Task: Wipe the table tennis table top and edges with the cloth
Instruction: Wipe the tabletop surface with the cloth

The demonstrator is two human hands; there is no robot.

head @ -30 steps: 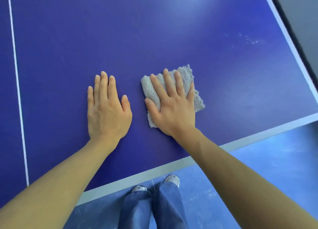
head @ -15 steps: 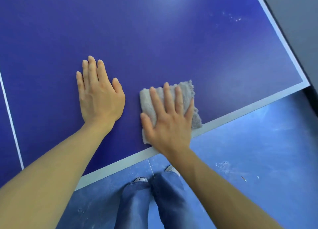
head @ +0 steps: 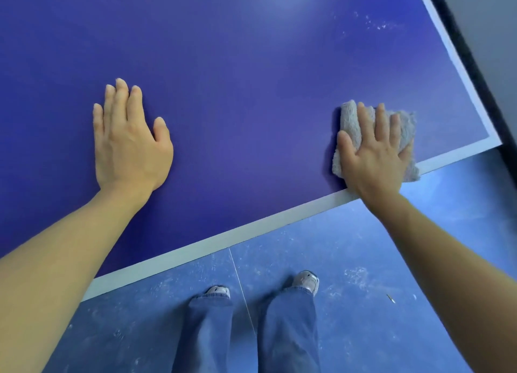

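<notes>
The blue table tennis table (head: 251, 106) fills the upper part of the head view, with a white line along its near edge and its right edge. A grey fluffy cloth (head: 349, 120) lies folded near the table's near right corner, its lower end overlapping the white near line. My right hand (head: 375, 154) presses flat on the cloth with straight, spread fingers. My left hand (head: 126, 140) rests flat on the bare blue top well to the left, fingers straight and together.
White specks (head: 377, 25) dot the table surface at the far right. Beyond the right edge runs a dark strip and a grey wall (head: 492, 36). Below the near edge is a scuffed blue floor (head: 363, 260) with my legs and shoes (head: 307, 281).
My right hand has slid the cloth to the right along the near edge, up to the right corner. My left hand has stayed flat on the top.
</notes>
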